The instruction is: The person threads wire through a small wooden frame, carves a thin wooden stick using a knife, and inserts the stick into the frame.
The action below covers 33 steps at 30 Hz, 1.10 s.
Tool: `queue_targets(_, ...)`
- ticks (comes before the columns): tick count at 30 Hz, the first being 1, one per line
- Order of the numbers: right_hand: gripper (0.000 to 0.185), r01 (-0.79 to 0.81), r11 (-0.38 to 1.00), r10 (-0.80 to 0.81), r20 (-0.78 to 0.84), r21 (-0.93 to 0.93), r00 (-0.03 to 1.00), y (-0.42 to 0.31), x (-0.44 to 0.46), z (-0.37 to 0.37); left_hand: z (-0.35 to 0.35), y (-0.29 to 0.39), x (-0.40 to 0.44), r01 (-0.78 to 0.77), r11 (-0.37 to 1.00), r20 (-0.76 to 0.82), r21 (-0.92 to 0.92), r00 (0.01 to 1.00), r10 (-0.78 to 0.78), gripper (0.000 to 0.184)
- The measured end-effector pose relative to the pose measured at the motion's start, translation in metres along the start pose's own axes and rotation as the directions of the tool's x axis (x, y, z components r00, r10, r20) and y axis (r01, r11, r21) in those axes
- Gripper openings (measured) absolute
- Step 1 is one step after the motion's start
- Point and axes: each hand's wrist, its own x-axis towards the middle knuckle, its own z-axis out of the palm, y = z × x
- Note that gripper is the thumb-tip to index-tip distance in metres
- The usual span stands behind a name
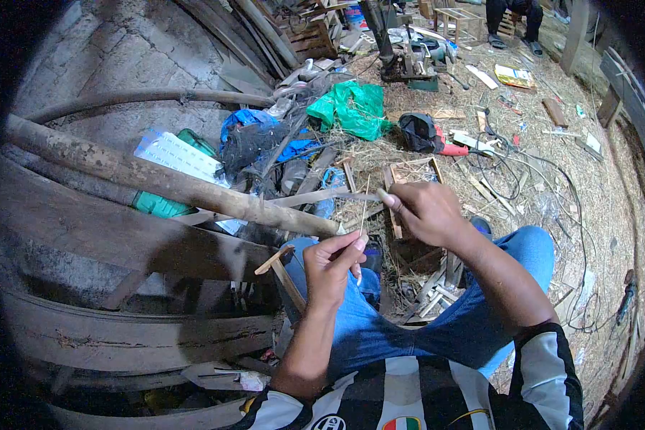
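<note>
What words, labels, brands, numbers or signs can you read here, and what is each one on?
No text can be read for certain.
White printed sheet: rows of small marks, too blurred to read.
Yellow packet: printing too small to read.
Round shirt badge: too small to read, and cut off by the picture's edge.
Green, white and red shirt shield: no lettering I can make out.

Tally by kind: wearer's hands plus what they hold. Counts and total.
Hands: 2 (left hand, right hand)
Thin sticks: 1 thin stick, in the left
Blades: 1 blade, in the right
Total: 4
</note>
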Motion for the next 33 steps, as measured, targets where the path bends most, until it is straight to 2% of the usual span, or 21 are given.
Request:
queue_targets(1,0.034,0.001,1.0,-0.001,0.0,-0.001,1.0,-0.002,-0.003,0.002,0.0,0.001,0.0,0.02,1.0,0.0,-0.01,1.0,-0.02,0.018)
queue_targets(4,0.032,0.219,0.974,-0.217,-0.028,0.052,0.976,-0.01,-0.013,0.012,0.003,0.003,0.0,0.016,1.0,-0.013,-0.015,1.0,-0.016,0.018)
queue_targets(5,0.032,0.219,0.974,-0.217,-0.027,0.054,0.976,-0.01,-0.012,0.012,0.004,0.003,0.0,-0.01,1.0,-0.022,-0.01,1.0,0.01,0.018)
queue_targets(8,0.034,0.037,0.999,-0.037,0.021,-0.003,0.999,-0.009,-0.005,0.003,-0.005,-0.002,-0.001,0.003,1.0,0.027,0.006,1.0,-0.003,0.018)
queue_targets(13,0.035,0.01,0.999,-0.009,-0.037,0.032,0.999,-0.004,-0.002,0.003,-0.001,-0.003,-0.002,0.002,1.0,-0.007,0.03,1.0,-0.002,0.018)
queue_targets(15,0.036,0.069,0.977,-0.078,0.037,0.199,0.996,-0.008,-0.007,0.012,0.0,-0.001,-0.002,0.018,0.999,-0.036,0.035,0.999,-0.016,0.017)
queue_targets(17,0.038,0.126,0.955,-0.127,-0.014,0.27,0.992,-0.003,-0.007,0.027,0.0,0.0,-0.002,0.008,0.998,0.051,0.066,0.999,-0.011,0.02)
queue_targets(19,0.038,0.065,0.722,-0.063,-0.027,0.689,0.998,-0.002,-0.005,0.033,0.0,-0.001,-0.003,0.022,0.997,0.089,0.072,0.996,-0.028,0.02)
queue_targets(20,0.036,0.076,0.648,-0.069,-0.04,0.758,0.997,0.001,-0.003,0.039,0.0,-0.001,-0.003,0.03,0.997,0.122,0.078,0.992,-0.04,0.02)
queue_targets(21,0.036,0.076,0.647,-0.069,-0.041,0.758,0.997,-0.001,-0.004,0.037,0.001,0.0,-0.002,0.03,0.996,0.122,0.078,0.992,-0.039,0.02)
queue_targets(23,0.036,-0.032,0.477,-0.06,0.069,0.878,0.996,-0.007,-0.004,0.03,0.004,0.004,0.0,0.089,0.995,0.147,0.053,0.985,-0.096,0.02)
queue_targets(27,0.036,0.053,0.457,-0.064,-0.026,0.888,0.998,-0.008,-0.003,0.036,0.016,0.011,0.004,0.033,0.994,0.1,0.099,0.994,-0.043,0.021)
queue_targets(29,0.035,0.072,0.726,-0.054,-0.048,0.684,0.997,-0.005,-0.006,0.023,0.018,0.013,0.004,-0.038,0.981,0.075,0.192,0.997,0.024,0.021)
queue_targets(30,0.035,0.071,0.727,-0.052,-0.049,0.683,0.997,-0.005,-0.007,0.017,0.018,0.013,0.005,-0.039,0.981,0.077,0.191,0.997,0.024,0.021)
queue_targets(31,0.031,0.102,0.896,-0.1,-0.029,0.432,0.995,-0.006,-0.008,0.011,0.019,0.014,0.004,-0.054,0.979,0.062,0.196,0.997,0.043,0.021)
queue_targets(32,0.028,0.137,0.98,-0.14,0.006,0.143,0.99,-0.006,-0.009,0.009,0.018,0.013,0.004,-0.068,0.977,0.046,0.202,0.997,0.06,0.021)
queue_targets(33,0.028,0.137,0.98,-0.139,0.009,0.144,0.99,-0.008,-0.011,0.01,0.018,0.011,0.003,-0.066,0.977,0.045,0.201,0.997,0.058,0.021)
